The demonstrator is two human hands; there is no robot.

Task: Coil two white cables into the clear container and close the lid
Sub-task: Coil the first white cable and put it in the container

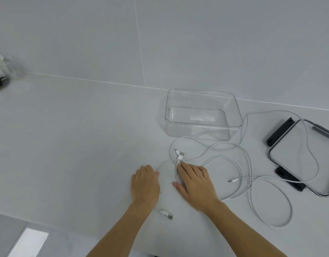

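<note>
The clear container (204,125) stands open and has nothing in it, at the back of the grey table. Its lid (297,156), clear with black latches, lies to the right. Two white cables (239,164) sprawl in tangled loops in front of the container, and one strand crosses the lid. Two plugs (180,153) lie together just beyond my fingers, and a USB plug (166,214) lies by my left wrist. My left hand (145,184) is knuckles up, fingers curled onto a cable strand. My right hand (195,184) rests flat with fingers apart, a strand running beside its thumb.
A third small plug (234,180) lies right of my right hand. A clear jar with white items (4,69) stands at the far left by the wall. The wall (141,43) runs right behind the container. The table's front edge (21,218) is near, at lower left.
</note>
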